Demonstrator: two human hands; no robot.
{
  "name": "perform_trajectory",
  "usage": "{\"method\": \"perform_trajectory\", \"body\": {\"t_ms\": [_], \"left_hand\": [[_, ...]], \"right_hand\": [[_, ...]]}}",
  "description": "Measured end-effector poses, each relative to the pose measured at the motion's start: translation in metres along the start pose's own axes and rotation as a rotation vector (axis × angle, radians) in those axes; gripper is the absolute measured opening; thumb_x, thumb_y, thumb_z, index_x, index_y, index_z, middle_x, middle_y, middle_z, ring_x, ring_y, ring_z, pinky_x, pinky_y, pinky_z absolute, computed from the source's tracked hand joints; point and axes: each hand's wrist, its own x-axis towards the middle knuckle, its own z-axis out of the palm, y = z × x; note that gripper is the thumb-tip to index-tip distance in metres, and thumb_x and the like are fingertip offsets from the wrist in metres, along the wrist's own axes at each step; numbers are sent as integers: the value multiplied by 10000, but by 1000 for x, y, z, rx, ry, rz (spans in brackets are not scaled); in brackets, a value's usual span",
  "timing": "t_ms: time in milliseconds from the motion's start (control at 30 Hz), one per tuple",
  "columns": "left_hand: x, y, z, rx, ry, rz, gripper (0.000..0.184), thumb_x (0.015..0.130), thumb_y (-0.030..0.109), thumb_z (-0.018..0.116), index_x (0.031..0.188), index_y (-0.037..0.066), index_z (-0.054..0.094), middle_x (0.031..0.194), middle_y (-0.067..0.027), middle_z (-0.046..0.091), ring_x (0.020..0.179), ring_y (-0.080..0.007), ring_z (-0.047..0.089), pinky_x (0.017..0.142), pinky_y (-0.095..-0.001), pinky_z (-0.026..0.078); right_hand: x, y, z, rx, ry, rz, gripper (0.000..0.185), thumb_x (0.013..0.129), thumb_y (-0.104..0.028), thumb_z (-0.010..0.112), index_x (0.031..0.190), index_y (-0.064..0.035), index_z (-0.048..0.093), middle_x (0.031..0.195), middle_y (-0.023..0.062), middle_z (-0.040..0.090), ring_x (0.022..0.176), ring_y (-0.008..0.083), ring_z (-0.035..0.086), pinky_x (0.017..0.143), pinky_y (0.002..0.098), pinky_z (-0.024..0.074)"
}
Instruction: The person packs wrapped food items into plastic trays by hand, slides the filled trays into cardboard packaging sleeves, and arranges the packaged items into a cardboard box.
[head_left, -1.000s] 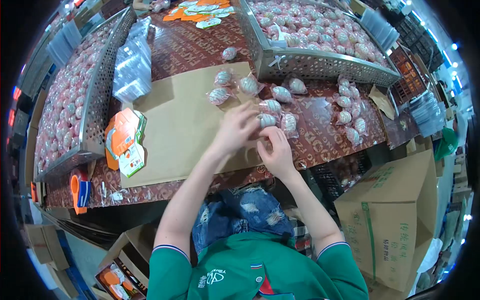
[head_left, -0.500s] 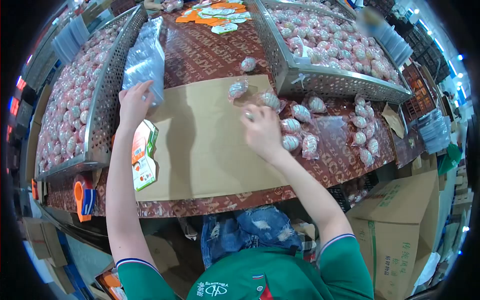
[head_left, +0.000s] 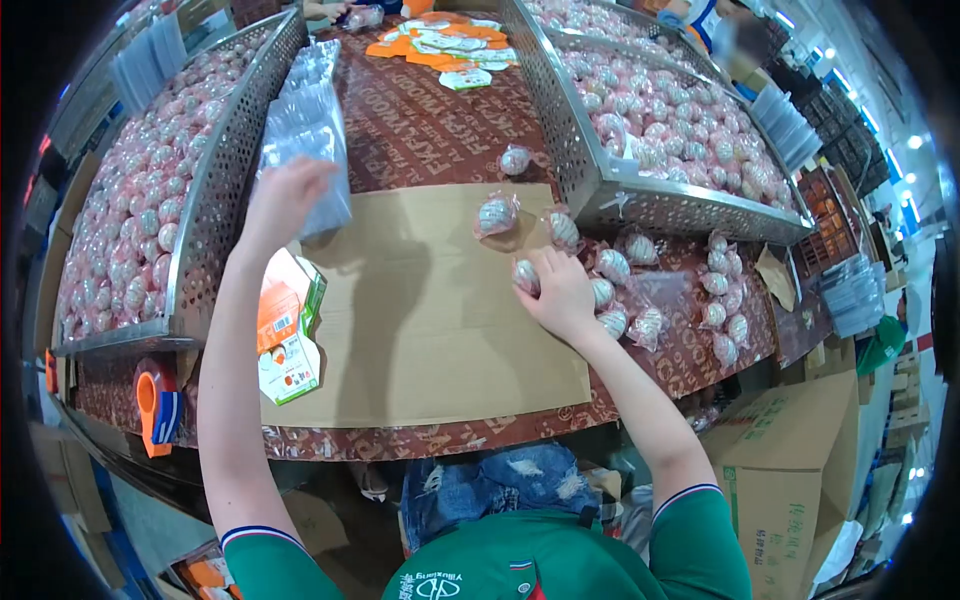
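Observation:
My right hand [head_left: 562, 297] is closed round an egg in clear plastic wrap [head_left: 525, 277], low over the flat cardboard sheet [head_left: 450, 360]. Other wrapped eggs [head_left: 613, 265] lie just right of that hand, and one more wrapped egg [head_left: 497, 214] rests on the sheet above it. On the left, my left hand [head_left: 287, 205] is over a stack of clear plastic bags [head_left: 325, 212], its fingers bent together. Whether a bag is pinched in them I cannot make out. Below it lie orange, white and green printed cards [head_left: 287, 335].
Perforated metal trays full of wrapped eggs stand left [head_left: 190, 240] and right [head_left: 690, 200]. More printed cards [head_left: 450, 45] lie at the far end. An orange and blue tape dispenser [head_left: 158, 410] sits at the front left edge; an open carton [head_left: 780, 480] stands lower right.
The right hand has drawn slightly toward me, and the wrapped egg now shows at its fingertips. My left hand's fingers, spread on the bags before, have bent together. The view has shifted slightly.

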Motion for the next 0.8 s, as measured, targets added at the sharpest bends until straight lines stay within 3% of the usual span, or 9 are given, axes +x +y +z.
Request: {"method": "perform_trajectory", "body": {"t_ms": [33,67,133,233,300,400,500,633,800], "left_hand": [[-1,10,-1,215,-72,87,189,912,102,604,1076,83,695,948,-113,665,855,-290,648,758,-339,497],[3,16,-3,-73,0,-122,176,906,114,605,1040,88,714,914,-111,653,829,-290,647,746,-359,494],[3,14,-5,-129,-64,-34,170,890,113,610,1009,106,732,891,-103,648,802,-286,644,747,-379,493],[-1,17,-8,88,-244,10,179,883,124,629,1028,80,725,925,-109,662,859,-269,647,770,-348,498],[-3,12,-1,157,-191,95,186,882,95,620,1039,64,712,923,-126,659,834,-269,646,762,-348,501],[6,12,-3,-223,244,-229,166,888,96,642,1042,56,689,919,-143,691,839,-276,682,757,-374,520],[16,3,-5,-95,252,-78,174,880,132,665,1022,33,684,898,-150,696,815,-281,687,717,-382,523],[14,9,0,-7,-6,-112,161,820,207,700,846,51,668,865,-96,670,853,-283,636,930,-428,387],[9,7,3,198,-101,-33,180,769,224,731,766,66,643,803,-72,633,837,-285,619,936,-446,363]], "right_hand": [[-1,-3,-2,32,38,-5,411,713,-220,766,1023,-58,551,962,116,575,921,308,572,772,426,445],[-1,-1,-5,22,53,-20,411,713,-220,766,1023,-58,551,962,116,575,921,308,572,772,426,445],[-5,-3,-5,10,69,-43,384,746,-253,731,1021,-47,559,928,114,572,893,287,575,782,406,434],[-7,-9,-5,-14,59,-34,436,724,-256,752,1052,-51,549,969,120,566,891,307,562,776,412,431],[-10,-9,-4,-32,49,1,458,707,-252,766,1057,-58,544,998,125,566,893,324,557,777,417,433],[-10,-10,-1,-50,66,-5,475,710,-259,761,1076,-60,533,1009,124,564,890,319,553,780,417,431],[-12,-12,1,-89,71,-4,449,743,-268,728,1081,-45,534,975,117,561,891,291,565,770,402,422],[-12,-13,2,-97,102,-4,456,741,-269,729,1086,-49,529,997,114,562,910,288,564,771,402,420],[-11,-16,2,-99,107,3,452,742,-268,728,1087,-53,529,1011,109,565,925,284,566,768,403,419]]}}
